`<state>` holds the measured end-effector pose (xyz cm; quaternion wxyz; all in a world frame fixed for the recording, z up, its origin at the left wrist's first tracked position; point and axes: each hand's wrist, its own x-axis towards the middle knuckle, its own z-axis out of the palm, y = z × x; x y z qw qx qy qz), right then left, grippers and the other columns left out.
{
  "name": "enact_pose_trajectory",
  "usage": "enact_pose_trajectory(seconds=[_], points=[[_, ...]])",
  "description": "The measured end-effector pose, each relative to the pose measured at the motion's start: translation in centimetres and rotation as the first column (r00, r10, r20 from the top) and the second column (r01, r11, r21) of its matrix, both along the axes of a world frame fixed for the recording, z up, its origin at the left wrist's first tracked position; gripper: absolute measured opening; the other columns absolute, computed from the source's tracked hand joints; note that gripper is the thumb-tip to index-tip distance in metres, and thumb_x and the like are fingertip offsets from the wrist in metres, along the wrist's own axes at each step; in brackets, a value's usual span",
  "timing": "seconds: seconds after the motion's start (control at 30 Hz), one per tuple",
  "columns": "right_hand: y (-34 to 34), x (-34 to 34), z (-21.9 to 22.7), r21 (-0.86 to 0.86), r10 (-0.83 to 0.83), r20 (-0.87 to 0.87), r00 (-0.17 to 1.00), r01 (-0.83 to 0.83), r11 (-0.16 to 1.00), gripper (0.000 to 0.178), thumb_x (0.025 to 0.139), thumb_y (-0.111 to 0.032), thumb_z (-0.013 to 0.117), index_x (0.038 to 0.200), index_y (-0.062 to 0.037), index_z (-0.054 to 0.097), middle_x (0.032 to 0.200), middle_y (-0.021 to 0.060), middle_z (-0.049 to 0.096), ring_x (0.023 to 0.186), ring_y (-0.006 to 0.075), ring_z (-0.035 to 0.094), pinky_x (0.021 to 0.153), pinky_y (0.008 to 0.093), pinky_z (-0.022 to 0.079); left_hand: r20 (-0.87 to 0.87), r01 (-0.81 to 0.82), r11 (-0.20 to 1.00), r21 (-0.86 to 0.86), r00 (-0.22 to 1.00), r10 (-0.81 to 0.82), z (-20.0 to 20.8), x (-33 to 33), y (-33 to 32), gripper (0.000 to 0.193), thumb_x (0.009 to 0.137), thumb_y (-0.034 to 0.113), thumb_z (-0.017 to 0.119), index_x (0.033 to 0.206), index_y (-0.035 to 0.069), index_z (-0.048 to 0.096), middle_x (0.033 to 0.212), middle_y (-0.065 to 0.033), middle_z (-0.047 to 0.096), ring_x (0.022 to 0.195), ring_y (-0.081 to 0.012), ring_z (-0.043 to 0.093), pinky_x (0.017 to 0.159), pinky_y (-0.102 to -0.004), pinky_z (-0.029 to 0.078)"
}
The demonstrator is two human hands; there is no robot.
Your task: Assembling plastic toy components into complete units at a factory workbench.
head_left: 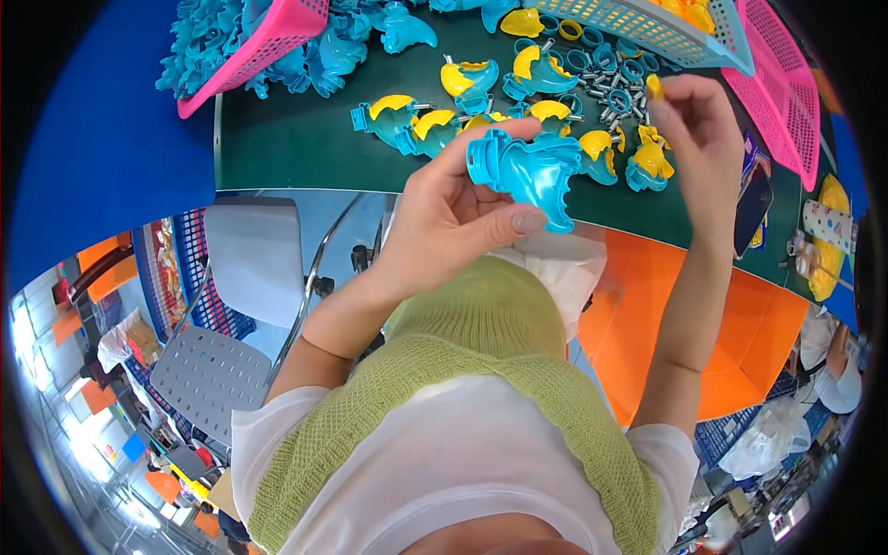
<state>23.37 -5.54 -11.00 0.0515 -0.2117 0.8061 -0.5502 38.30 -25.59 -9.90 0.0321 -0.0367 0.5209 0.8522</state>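
At a green desk (pixel 287 148), the left hand (pixel 433 215) grips a blue shell (pixel 535 172) and the right hand (pixel 708 128) pinches a small yellow piece (pixel 655 87), which a slack grip could drop among metal pins (pixel 606 81).

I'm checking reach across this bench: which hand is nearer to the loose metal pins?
Right. The right hand is just right of the metal pins; the left hand, holding a blue shell, is farther off, left and nearer the body.
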Motion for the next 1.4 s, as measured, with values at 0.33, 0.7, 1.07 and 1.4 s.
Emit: enact_pose_trajectory(seconds=[0.33,0.7,1.07,1.4], points=[[1.4,-0.4,0.4,0.135,-0.081,-0.165,0.983,0.104,0.985,0.022,0.081,-0.01,0.061,0.1,-0.0018,0.056,0.085,-0.0008,0.056,0.07,0.0049,0.046,0.066,0.0183,0.04,-0.108,-0.118,0.985,-0.123,0.989,0.105,-0.2,0.0,-0.8,0.051,0.072,0.003,0.07,0.117,-0.001,0.047,0.11,-0.008,0.054,0.091,-0.0132,0.056,0.079,-0.0286,0.047],[-0.1,-4.8,-2.3,0.521,0.328,-0.393,0.859,-0.086,0.849,0.016,0.076,-0.008,0.062,0.091,-0.0049,0.057,0.086,0.005,0.053,0.069,0.0201,0.052,0.063,0.0286,0.043,-0.083,-0.13,0.967,-0.218,0.99,0.114,-0.8,0.4,-1.1,0.05,0.072,0.007,0.071,0.116,0.001,0.05,0.106,-0.0063,0.057,0.088,-0.011,0.056,0.075,-0.0264,0.046],[-2.5,-4.4,-4.4,0.769,0.447,-0.395,0.803,0.023,0.639,0.01,0.074,-0.009,0.06,0.082,-0.0059,0.055,0.085,0.0052,0.052,0.083,0.0224,0.052,0.073,0.0316,0.04,-0.051,-0.147,0.985,-0.093,0.988,0.143,0.0,0.2,-0.6,0.05,0.077,0.004,0.065,0.122,0.001,0.043,0.101,-0.0039,0.054,0.088,-0.0116,0.055,0.073,-0.0243,0.046],[-2.8,2.5,2.1,-0.161,0.173,0.044,0.984,-0.164,0.973,0.012,0.087,-0.009,0.05,0.095,-0.0011,0.055,0.091,0.0004,0.053,0.085,0.0059,0.047,0.069,0.0201,0.039,-0.032,-0.167,0.984,-0.063,0.986,0.165,-0.4,-0.4,-0.4,0.054,0.077,-0.002,0.063,0.125,0.001,0.039,0.106,-0.0069,0.054,0.093,-0.012,0.054,0.077,-0.0259,0.047]])
